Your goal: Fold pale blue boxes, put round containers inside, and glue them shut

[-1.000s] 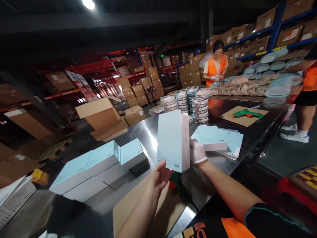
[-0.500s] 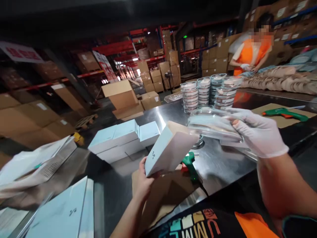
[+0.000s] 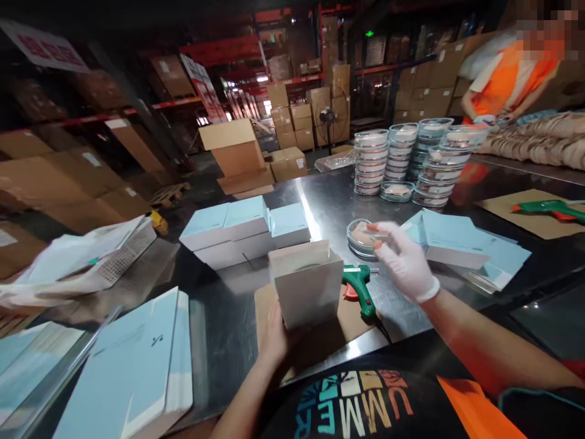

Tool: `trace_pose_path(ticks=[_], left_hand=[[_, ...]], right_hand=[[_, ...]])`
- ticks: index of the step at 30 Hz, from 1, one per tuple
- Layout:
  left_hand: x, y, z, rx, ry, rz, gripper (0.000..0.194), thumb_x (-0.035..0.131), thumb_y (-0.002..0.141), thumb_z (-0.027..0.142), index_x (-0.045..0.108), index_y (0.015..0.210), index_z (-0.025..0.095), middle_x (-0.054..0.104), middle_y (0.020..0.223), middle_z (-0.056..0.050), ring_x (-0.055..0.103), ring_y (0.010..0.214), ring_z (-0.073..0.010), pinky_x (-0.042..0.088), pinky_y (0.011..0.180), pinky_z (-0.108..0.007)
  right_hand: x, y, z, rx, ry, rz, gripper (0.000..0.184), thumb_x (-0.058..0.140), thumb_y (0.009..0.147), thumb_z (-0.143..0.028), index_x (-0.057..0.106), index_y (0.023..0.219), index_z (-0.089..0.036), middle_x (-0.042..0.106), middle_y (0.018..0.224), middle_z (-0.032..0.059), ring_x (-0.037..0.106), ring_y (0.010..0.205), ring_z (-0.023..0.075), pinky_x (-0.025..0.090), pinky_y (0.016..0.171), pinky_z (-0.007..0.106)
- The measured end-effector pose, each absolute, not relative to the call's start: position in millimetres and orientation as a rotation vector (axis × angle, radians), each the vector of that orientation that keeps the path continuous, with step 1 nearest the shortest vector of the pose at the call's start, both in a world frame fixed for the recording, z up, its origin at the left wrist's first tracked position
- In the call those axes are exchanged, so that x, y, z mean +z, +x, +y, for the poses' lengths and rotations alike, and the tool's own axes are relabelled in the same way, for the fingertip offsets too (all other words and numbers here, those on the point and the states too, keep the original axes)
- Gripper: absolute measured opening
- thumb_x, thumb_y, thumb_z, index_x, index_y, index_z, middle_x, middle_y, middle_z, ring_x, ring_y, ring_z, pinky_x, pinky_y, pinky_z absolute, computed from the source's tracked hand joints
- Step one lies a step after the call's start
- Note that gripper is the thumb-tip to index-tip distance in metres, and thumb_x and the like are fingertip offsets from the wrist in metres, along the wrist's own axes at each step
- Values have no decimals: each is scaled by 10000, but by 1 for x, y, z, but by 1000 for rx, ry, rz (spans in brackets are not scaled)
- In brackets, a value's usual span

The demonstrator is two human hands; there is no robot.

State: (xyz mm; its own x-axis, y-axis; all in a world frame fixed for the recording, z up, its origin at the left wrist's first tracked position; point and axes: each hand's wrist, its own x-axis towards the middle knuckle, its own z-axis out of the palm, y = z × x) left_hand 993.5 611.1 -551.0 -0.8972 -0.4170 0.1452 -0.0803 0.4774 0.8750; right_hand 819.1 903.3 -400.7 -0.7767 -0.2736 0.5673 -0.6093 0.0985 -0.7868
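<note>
A small white and light-blue cardboard box (image 3: 308,299) stands tilted over the brown cardboard sheet, its top flaps up. My bare left hand (image 3: 274,332) is closed around its lower left side. Inside the box's mouth a curved clear rim shows; most of what it belongs to is hidden. My right hand (image 3: 406,259), in a white glove, reaches to a round clear container (image 3: 362,239) with beige contents on the metal table. Its thumb and fingers are apart at the container's right edge; whether they touch it I cannot tell. Between the hands lies a green glue gun (image 3: 361,286).
Blue boxes (image 3: 244,222) stand at the back left; stacked clear containers (image 3: 371,161) stand at the back. Flat blue cartons (image 3: 461,238) lie at right, with another green glue gun (image 3: 548,208) beyond. More cartons (image 3: 132,360) fill the near left. A person in orange (image 3: 512,79) works behind.
The clear container in my right hand has left it, and a clear rim now shows inside the box. My right hand has moved left to another container. The box is lower and more upright.
</note>
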Motion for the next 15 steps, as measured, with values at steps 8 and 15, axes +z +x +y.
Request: trace_pose_path(ticks=[8, 15], left_hand=[[-549, 1005, 598, -1241, 418, -2240, 856, 833, 763, 734, 650, 1385, 176, 698, 1339, -188, 672, 1298, -401, 583, 1085, -567], [-530, 991, 604, -1076, 257, -2045, 700, 795, 821, 771, 738, 1223, 201, 729, 1301, -163, 715, 1216, -378, 614, 1043, -500]], right_hand=[[-488, 854, 847, 1863, 1381, -2012, 594, 710, 976, -479, 639, 1488, -185, 526, 1634, 211, 503, 1542, 361, 394, 1300, 572], [-473, 867, 796, 2304, 865, -2101, 285, 595, 968, -493, 666, 1085, -244, 714, 1061, 52, 706, 1040, 253, 592, 1025, 423]])
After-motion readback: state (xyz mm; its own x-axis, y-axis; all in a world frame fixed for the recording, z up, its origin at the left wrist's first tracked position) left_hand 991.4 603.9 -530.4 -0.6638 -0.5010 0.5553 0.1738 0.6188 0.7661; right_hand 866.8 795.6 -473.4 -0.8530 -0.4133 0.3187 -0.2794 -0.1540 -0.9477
